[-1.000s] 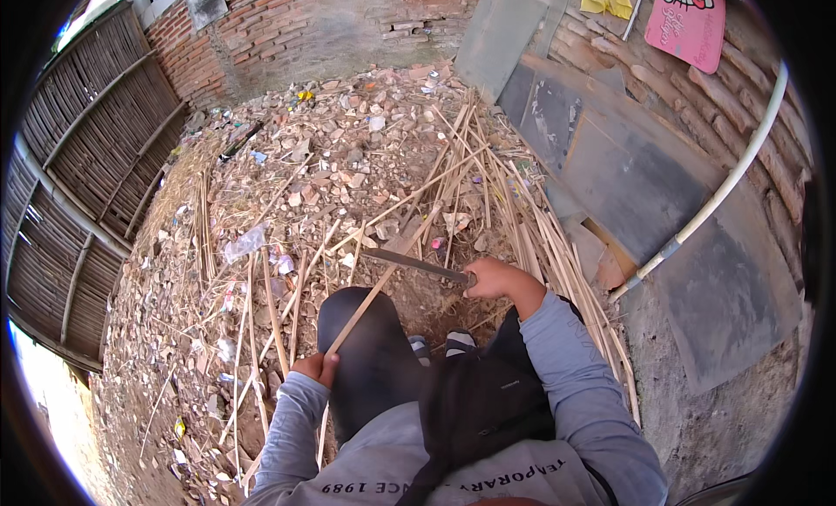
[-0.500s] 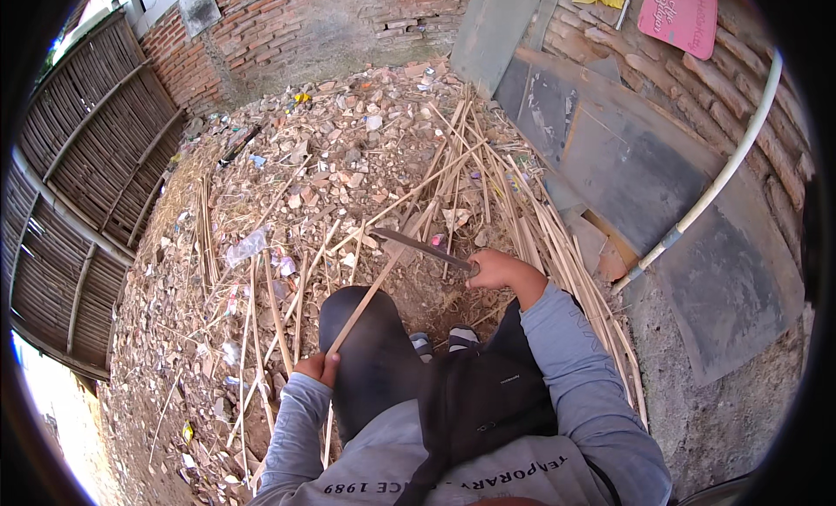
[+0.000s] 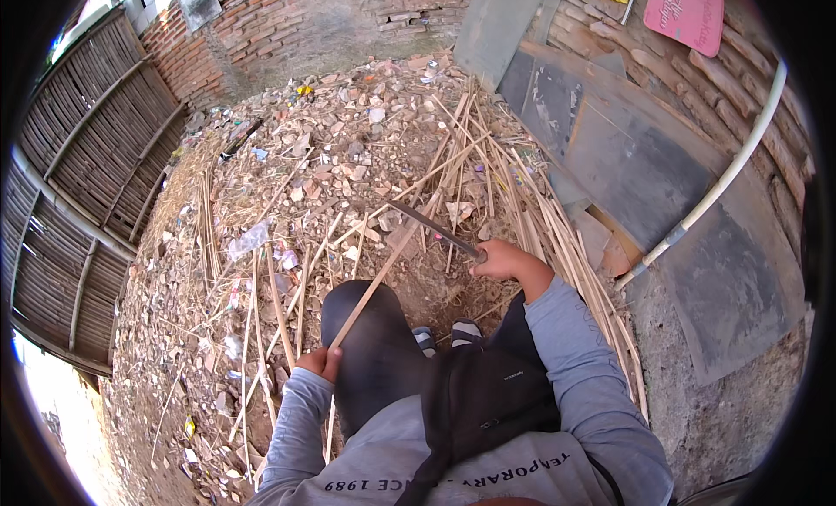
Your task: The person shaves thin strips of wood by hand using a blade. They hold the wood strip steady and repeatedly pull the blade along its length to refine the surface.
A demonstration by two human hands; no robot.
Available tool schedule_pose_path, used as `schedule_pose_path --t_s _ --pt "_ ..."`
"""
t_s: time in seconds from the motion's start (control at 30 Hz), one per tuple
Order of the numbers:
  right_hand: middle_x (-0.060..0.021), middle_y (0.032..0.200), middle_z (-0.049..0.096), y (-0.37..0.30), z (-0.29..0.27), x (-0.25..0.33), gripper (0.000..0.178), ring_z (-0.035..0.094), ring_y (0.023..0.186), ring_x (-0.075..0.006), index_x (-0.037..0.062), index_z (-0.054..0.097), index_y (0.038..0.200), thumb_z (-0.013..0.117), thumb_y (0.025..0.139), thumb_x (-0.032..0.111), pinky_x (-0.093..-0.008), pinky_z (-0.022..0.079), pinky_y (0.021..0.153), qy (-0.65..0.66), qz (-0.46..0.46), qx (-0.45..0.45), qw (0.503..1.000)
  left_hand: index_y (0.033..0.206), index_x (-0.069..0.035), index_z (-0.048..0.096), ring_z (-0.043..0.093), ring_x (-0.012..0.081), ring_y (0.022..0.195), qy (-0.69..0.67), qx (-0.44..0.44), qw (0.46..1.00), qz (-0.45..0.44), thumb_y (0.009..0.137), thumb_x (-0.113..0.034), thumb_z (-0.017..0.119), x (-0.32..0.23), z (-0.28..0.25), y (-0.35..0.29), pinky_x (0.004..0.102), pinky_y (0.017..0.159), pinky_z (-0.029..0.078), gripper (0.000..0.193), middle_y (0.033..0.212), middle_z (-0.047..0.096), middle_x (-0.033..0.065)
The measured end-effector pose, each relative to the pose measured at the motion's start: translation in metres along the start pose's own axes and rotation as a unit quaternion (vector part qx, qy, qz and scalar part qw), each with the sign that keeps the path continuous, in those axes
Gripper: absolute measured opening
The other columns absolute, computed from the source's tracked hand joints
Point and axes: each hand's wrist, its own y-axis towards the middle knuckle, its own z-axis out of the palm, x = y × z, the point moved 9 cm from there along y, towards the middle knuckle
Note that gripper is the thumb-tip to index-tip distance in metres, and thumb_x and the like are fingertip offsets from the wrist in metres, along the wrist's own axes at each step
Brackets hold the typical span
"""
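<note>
Left hand (image 3: 320, 364): fingers curled closed round the near end of a pale wooden-looking strip (image 3: 374, 286), thumb along it. No gap that we can see; far side of the grip is hidden from us.

Strip runs from that grip past the dark-trousered left leg (image 3: 370, 332), angled away and to our right, far end out over the rubble ground (image 3: 348, 149). Can't tell if it rests on the leg or just clears it.

Right hand (image 3: 507, 260): fingers shut in a fist on the butt of a long dark blade (image 3: 433, 225). Handle is mostly covered. Blade points away and to our left, its outer part crossing the strip near the far end. Touching or just above: we can't tell.

Handling, our read: strip is light, stiff along its length, some whip at the free end. Dry, so not slippery, but likely splintery and prone to split along the grain. Best hold is the near end, full wrap, well apart from the blade. Blade looks rigid, heavier than the strip; hold only the butt.

More strips (image 3: 566, 253) lie loosely heaped to our right, beside the leaning dark boards (image 3: 640, 179).
</note>
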Motion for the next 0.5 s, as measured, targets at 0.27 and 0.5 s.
schedule_pose_path --t_s 0.27,0.5 --pt "-0.0166 0.088 0.065 -0.0028 0.0073 0.0092 0.041 0.062 0.085 -0.0327 0.0036 0.063 0.093 0.072 0.069 0.035 -0.0402 0.047 0.074 -0.014 -0.002 0.049 0.999 0.077 -0.001 0.061 0.059 0.0422 0.068 0.009 -0.004 1.000 0.004 0.088 -0.050 0.046 0.0001 -0.0005 0.0005 0.0469 0.063 0.046 0.053 0.067 0.059 0.0245" --pt "-0.0178 0.084 0.064 -0.0026 -0.0007 0.0014 0.038 0.062 0.083 -0.0343 0.0042 0.064 0.089 0.072 0.068 0.035 -0.0408 0.048 0.072 -0.015 0.008 0.017 1.000 0.079 -0.001 0.062 0.059 0.0420 0.069 0.002 0.003 1.000 0.013 0.088 -0.049 0.045 -0.0036 -0.0008 0.0006 0.0465 0.064 0.046 0.053 0.067 0.059 0.0241"
